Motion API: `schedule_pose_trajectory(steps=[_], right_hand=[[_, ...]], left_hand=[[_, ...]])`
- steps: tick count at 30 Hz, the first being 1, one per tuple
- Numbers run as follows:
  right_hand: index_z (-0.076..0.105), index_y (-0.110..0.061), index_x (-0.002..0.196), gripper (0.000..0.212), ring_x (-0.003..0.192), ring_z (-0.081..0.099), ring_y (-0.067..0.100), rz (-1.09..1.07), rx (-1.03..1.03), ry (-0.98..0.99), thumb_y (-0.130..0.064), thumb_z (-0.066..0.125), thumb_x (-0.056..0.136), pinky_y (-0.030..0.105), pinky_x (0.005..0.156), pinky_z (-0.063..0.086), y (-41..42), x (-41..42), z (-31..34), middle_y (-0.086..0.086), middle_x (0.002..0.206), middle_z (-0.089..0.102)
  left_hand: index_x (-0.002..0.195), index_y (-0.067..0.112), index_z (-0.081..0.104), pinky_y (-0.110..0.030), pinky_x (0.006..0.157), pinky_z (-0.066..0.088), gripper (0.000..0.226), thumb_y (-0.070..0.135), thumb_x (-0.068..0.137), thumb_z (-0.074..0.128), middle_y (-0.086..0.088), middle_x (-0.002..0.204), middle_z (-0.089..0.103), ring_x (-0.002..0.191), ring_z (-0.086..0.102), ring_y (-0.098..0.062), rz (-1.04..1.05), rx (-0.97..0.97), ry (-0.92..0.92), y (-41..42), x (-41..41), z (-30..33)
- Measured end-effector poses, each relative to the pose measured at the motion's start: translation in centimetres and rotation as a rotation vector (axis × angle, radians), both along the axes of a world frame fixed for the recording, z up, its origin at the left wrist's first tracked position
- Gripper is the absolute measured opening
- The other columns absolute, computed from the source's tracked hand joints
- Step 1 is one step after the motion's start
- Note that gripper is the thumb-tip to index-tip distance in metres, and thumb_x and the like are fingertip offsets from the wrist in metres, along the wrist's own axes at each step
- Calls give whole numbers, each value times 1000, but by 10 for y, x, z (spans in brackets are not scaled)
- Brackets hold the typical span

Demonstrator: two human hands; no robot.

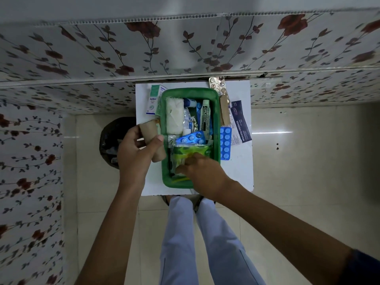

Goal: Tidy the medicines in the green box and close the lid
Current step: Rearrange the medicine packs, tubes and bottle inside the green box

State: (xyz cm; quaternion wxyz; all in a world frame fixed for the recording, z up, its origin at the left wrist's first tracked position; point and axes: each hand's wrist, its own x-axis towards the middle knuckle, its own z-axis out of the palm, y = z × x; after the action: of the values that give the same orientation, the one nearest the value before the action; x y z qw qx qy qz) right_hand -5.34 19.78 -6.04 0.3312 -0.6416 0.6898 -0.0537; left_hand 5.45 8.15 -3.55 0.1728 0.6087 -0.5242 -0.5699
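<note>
A: What is each grip doing?

B: The left hand (134,150) is wrapping around a tan bandage roll (153,140), fingers curled closed on it, just beside the left wall of the green box (216,112). The right hand (202,173) is reaching into the box's near end, fingers half bent and pressing on a green sachet packet (191,153); whether it is pinching the packet I cannot tell.

A: And progress?

B: Roughly midway, I am judging. A gauze roll (174,115), the Cipladine tube (205,116) and a blue blister strip (192,137) are already lying inside. Waiting on the white bench (242,171) are another blue tablet strip (225,144), the Optibex carton (154,101), a dressings sachet (239,122) and a foil strip (218,85). No lid is showing.
</note>
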Motion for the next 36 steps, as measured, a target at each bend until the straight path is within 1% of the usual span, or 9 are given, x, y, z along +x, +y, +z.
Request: schedule_pose_trajectory(steps=[3,7,10,12,17,21,27,32,36], right_hand=[[59,-22,120,50,102,59,32,-21,72,-84,5,47,79,38,75,52,0,-10,2,10,112,67],[68,-14,102,33,83,68,31,-275,-127,-157,-1,53,76,40,69,58,10,-27,15,12,94,73],[70,-11,95,25,77,70,21,-525,-266,-213,-5,51,80,26,73,55,21,-45,23,8,90,75],[71,-11,94,22,72,69,18,-639,-303,-174,-5,54,82,15,71,47,29,-59,25,6,88,76],[69,-10,97,17,73,62,15,-850,-224,-42,-7,58,85,-1,60,38,47,-92,10,11,96,75],[66,-8,105,20,84,68,29,-932,-41,-9,-12,56,87,18,69,43,46,-102,-8,15,108,71],[52,-4,113,36,99,60,40,-978,229,4,-25,59,84,36,82,47,29,-82,-32,22,117,63],[42,-2,115,47,98,61,41,-1115,269,-85,-23,65,80,38,77,48,17,-65,-47,23,114,62],[60,-2,101,26,96,62,37,-1136,250,-118,-18,63,81,30,70,43,22,-67,-43,20,106,67]], left_hand=[[109,19,61,-15,59,49,34,18,77,71,-1,100,66,85,61,-12,-81,-17,-24,1,-7,4],[105,22,63,-26,67,53,36,26,72,75,0,95,68,83,65,-14,-234,-65,-64,1,-34,3],[114,13,61,-24,65,54,45,28,74,73,-6,102,68,84,65,-17,-355,-99,-85,0,-69,-4],[119,8,58,-34,75,54,50,32,77,70,-11,108,66,92,64,-24,-445,-167,-147,-2,-89,-11],[123,9,55,-36,88,43,49,28,80,67,-18,120,57,109,55,-31,-643,-293,-348,-4,-92,-19],[109,12,63,-39,86,42,34,20,77,69,-16,111,57,110,49,-34,-919,-313,-563,15,-60,-23],[104,11,63,-44,82,49,26,18,80,67,-10,113,58,112,47,-31,-1010,-398,-672,32,-43,-17],[103,8,62,-42,77,48,22,14,82,63,-12,110,59,109,50,-31,-1147,-433,-801,27,-56,-16],[103,8,62,-40,77,47,25,15,79,65,-14,109,61,104,55,-33,-1194,-355,-763,17,-58,-17]])
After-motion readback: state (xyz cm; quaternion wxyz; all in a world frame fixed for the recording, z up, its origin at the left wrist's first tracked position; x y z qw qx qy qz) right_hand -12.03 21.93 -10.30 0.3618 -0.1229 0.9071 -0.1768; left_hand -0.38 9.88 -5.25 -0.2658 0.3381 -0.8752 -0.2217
